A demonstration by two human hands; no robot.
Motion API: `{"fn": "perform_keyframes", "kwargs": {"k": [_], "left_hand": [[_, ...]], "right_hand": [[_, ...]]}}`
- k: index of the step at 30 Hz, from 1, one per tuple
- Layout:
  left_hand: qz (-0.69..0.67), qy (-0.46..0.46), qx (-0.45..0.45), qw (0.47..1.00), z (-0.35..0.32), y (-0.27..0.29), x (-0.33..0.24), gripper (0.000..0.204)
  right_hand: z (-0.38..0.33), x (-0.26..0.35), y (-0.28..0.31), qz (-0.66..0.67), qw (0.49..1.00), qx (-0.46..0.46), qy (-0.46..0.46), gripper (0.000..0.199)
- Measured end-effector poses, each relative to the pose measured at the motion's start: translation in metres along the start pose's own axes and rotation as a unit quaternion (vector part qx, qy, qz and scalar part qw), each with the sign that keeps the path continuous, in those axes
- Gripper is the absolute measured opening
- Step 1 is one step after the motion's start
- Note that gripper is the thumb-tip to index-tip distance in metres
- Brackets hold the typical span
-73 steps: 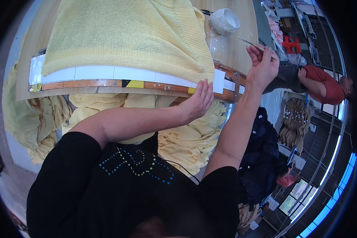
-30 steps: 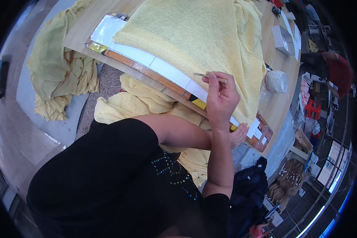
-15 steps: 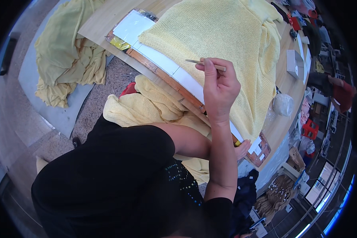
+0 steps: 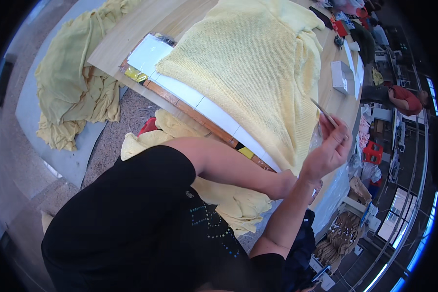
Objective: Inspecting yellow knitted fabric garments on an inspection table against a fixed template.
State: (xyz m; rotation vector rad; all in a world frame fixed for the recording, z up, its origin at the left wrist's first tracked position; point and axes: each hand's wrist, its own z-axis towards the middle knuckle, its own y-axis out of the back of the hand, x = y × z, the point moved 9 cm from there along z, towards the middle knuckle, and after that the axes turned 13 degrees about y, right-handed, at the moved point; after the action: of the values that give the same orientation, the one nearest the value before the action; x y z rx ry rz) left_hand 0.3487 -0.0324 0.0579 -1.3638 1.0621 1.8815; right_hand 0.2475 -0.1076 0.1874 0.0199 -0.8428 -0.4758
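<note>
Raised over the right edge of the table is my right hand (image 4: 328, 151), closed around a thin pointed stick-like tool (image 4: 323, 111) with a wood-coloured shaft. Its tip points up and left, apart from the fabric. My left hand (image 4: 283, 184) reaches across to the near right corner of a pale yellow knitted garment (image 4: 243, 73); my right forearm hides its fingers. The garment lies spread out, its near edge over a white board (image 4: 214, 114) with dark lines. Under the board runs an orange-brown strip (image 4: 194, 112) along the table's near edge.
Yellow knitwear (image 4: 78, 82) is heaped at the far left, and more yellow fabric (image 4: 233, 204) hangs below the table edge. A white box (image 4: 342, 78) stands on the table (image 4: 117, 44) at the right. Beyond are a red stool (image 4: 373, 152) and a person in red (image 4: 408, 100).
My right hand has swung right with the tool, from over the garment to the table's right edge. My left hand now lies partly behind my right wrist. The whole view has shifted slightly.
</note>
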Motion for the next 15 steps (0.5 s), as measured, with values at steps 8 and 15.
{"fn": "perform_keyframes", "kwargs": {"k": [8,15], "left_hand": [[0.551,0.347,-0.241,0.719,-0.067,0.399,0.048,0.102],[0.236,0.427,-0.363,0.794,-0.088,0.442,0.100,0.068]], "right_hand": [[0.037,-0.140,0.154,-0.400,0.914,0.073,0.006,0.021],[0.036,-0.164,0.157,-0.569,0.795,0.193,-0.082,0.033]]}}
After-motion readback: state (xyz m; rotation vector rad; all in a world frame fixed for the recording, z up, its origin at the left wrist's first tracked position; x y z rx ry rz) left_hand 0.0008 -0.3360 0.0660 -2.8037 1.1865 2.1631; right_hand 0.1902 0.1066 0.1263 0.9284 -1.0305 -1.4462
